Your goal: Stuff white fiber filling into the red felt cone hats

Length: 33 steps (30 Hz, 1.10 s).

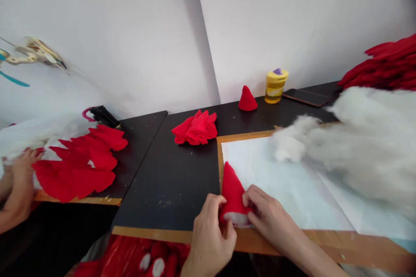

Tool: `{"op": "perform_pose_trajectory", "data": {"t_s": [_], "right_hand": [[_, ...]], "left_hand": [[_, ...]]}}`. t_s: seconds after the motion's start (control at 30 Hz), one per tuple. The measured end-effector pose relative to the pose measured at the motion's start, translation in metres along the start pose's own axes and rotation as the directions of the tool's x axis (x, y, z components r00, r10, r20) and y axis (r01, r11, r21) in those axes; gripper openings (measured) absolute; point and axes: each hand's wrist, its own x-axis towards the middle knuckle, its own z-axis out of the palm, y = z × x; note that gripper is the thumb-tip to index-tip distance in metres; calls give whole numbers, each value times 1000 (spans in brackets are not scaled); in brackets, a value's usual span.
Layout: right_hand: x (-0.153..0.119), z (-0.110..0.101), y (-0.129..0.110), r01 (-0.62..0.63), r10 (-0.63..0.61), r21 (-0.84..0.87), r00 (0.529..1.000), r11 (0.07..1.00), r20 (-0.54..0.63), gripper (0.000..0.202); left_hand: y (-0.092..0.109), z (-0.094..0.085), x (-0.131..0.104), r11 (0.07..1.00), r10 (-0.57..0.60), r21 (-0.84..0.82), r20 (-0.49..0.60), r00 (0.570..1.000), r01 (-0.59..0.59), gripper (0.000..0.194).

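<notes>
Pinching the red fabric cone [232, 188] on both sides near its base, our left hand [212, 233] and right hand [271, 212] hold it at the near-left corner of the white sheet [260, 162]. White filling [236, 217] shows at its mouth; our fingers [216, 201] hide the mouth's ends.

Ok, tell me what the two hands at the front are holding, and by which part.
A red fabric cone, near its wide end: the left hand pinches its lower left edge, the right hand its lower right edge.
</notes>
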Motion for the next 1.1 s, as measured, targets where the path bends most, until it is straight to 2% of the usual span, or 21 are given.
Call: {"op": "perform_pose_trajectory", "data": {"t_s": [0.1,0.2,0.27,0.37,0.47,0.53,0.6,0.67,0.8,0.9,0.97,1.03,1.1], "right_hand": [[-2,-10,-4,-30,27,87,999,996,37,30],[-5,-12,-7,-23,15,120,998,992,64,25],[-5,-6,-6,-12,9,62,999,998,47,23],[-1,6,-2,-1,1,-95,1000,996,1,28],[3,10,3,-19,17,-142,1000,990,-18,35],[4,7,3,-36,33,-109,999,993,-33,36],[2,4,2,-50,48,-56,998,997,-35,35],[0,2,1,-50,50,7,999,999,-5,33],[-3,5,3,10,-13,69,999,998,51,35],[-3,8,8,0,0,20,1000,1000,14,34],[-3,10,10,-12,11,-36,1000,999,-24,34],[-4,12,10,10,-15,-101,999,995,-48,33],[-6,14,8,51,-58,-137,997,989,-49,32]], "left_hand": [[4,-16,-4,995,11,-97,57,998,-6,35],[1,-11,3,997,20,-79,4,1000,-20,22],[-3,-1,11,999,43,-23,-7,999,-43,25],[-8,14,19,991,66,111,37,997,-69,37],[-10,18,19,971,42,233,40,998,-51,39],[-8,16,16,978,24,209,14,1000,-26,39],[-5,13,12,993,27,115,-1,1000,-26,40],[-1,13,11,997,35,69,-2,999,-35,48],[-3,19,19,964,28,261,65,998,-44,47],[-9,21,25,920,-18,392,61,998,-8,43],[-12,18,24,913,-30,409,34,999,14,45],[-11,12,18,927,27,375,22,999,-33,49],[-8,1,10,943,137,306,3,991,-131,53]]}}
